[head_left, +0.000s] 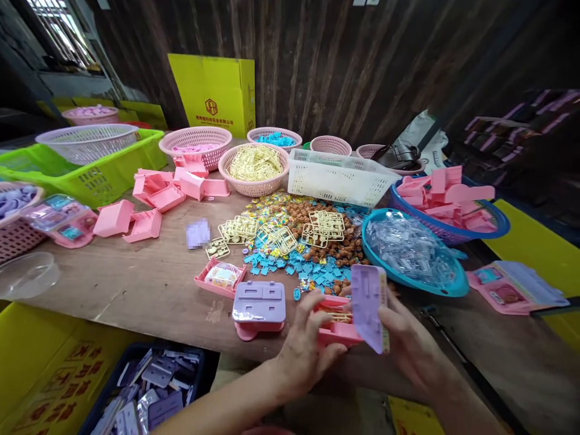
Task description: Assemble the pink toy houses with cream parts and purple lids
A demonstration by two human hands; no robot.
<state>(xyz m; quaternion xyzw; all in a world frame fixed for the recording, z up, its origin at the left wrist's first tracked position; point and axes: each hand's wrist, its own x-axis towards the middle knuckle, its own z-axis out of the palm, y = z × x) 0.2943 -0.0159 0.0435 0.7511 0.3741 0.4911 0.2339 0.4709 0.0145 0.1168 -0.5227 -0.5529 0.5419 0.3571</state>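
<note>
My left hand (301, 344) is closed around the left side of a pink plastic box (339, 332), which has cream-coloured parts inside. In my right hand (405, 338) a purple plastic lid (368, 308) stands on edge at the box's right end; whether the two touch I cannot tell. Left of my left hand sits another pink box topped with a purple lid (259, 302). Beside that, an open pink tray (221, 278) holds a wrapped packet. Loose blue pieces (290, 263), brown figures (312, 220) and cream part frames (240, 228) lie behind my hands.
A turquoise basin (457, 284) of clear packets and a blue basket (502, 226) of pink parts stand right. Baskets, including one of cream frames (254, 181), and a white crate (335, 181) line the back. Pink boxes (154, 190) lie left; a bin of purple lids (158, 371) sits below.
</note>
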